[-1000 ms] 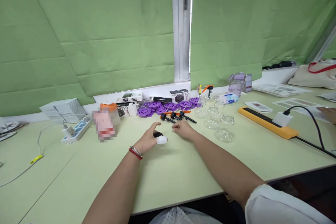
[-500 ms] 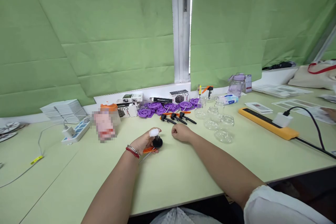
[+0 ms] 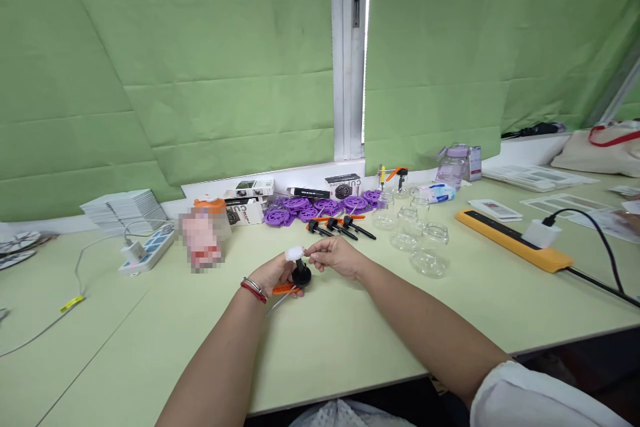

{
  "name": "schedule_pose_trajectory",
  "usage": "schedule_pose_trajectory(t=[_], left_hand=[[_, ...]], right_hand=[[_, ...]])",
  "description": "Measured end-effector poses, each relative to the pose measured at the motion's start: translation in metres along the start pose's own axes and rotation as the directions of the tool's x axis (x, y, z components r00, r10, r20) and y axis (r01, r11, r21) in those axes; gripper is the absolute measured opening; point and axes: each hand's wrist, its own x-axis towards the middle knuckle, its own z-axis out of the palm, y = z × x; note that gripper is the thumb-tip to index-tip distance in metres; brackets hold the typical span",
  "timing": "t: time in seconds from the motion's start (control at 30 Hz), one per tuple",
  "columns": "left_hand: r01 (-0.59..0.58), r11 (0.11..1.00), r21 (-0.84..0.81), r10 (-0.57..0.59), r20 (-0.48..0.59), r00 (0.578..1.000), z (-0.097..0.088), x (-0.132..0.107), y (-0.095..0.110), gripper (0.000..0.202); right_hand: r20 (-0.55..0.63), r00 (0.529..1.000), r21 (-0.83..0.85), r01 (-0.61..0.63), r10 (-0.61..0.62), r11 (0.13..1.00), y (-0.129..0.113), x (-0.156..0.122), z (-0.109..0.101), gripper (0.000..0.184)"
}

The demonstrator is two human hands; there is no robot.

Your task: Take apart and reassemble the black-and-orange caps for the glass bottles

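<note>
My left hand point(image 3: 277, 275) is closed around a black-and-orange fitting point(image 3: 301, 275) with a round black disc, a black stem, an orange arm and a thin metal rod below. A white cotton-like tuft point(image 3: 294, 253) sits at the top of the stem. My right hand point(image 3: 333, 256) is beside it on the right, its thumb and fingertips pinched at the tuft's edge; what is between them is too small to make out. Several similar black-and-orange fittings point(image 3: 340, 227) lie just beyond my hands.
Clear jars point(image 3: 429, 259) stand to the right, with a yellow power strip point(image 3: 515, 240) beyond them. Purple wheel-like parts point(image 3: 325, 209) and small boxes point(image 3: 245, 211) line the back. A white power strip point(image 3: 150, 250) and a blurred pink item point(image 3: 201, 240) are on the left.
My right hand has opened from a loose fist and moved left to the white tuft, with fingertips pinched there. My left hand keeps hold of the fitting in nearly the same spot.
</note>
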Motion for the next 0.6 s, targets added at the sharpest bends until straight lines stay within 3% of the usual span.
schedule_pose_trajectory(t=[0.27,0.6], left_hand=[[0.075,0.997,-0.019,-0.073,0.100,0.992,0.0006,0.0034,-0.0038,0.065],[0.081,0.997,-0.009,-0.080,0.054,0.995,0.0061,0.0024,-0.0016,0.066]], right_hand=[[0.038,0.997,-0.058,0.064,-0.062,0.996,-0.0042,-0.0015,0.0051,0.023],[0.138,0.983,-0.215,0.152,-0.124,0.965,-0.0059,-0.0009,0.0055,0.009]])
